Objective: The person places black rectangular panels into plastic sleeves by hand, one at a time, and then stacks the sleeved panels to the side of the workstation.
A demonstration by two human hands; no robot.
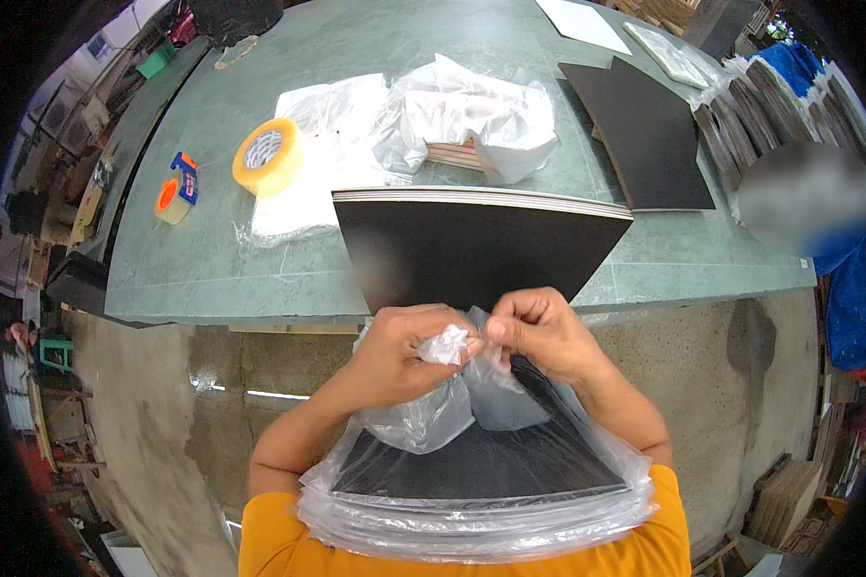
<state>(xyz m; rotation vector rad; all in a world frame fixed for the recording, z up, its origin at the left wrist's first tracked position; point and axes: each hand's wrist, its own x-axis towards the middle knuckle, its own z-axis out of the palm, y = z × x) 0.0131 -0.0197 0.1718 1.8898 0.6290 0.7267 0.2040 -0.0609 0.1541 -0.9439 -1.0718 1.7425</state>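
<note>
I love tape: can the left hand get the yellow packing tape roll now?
Probably not yet: the left hand is pinching plastic film, though the way left of the black board stack looks free.

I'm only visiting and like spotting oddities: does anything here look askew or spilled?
The black boards toward the right of the table overlap askew, their corners not lined up. On the floor to the left, a dark, shiny patch may be wet.

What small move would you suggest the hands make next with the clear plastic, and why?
Perhaps ease the right hand gently away from the left hand to spread the clear plastic film: the left grips a crumpled bunch, the right appears to pinch film close beside it, and the film between them looks wrinkled.
</note>
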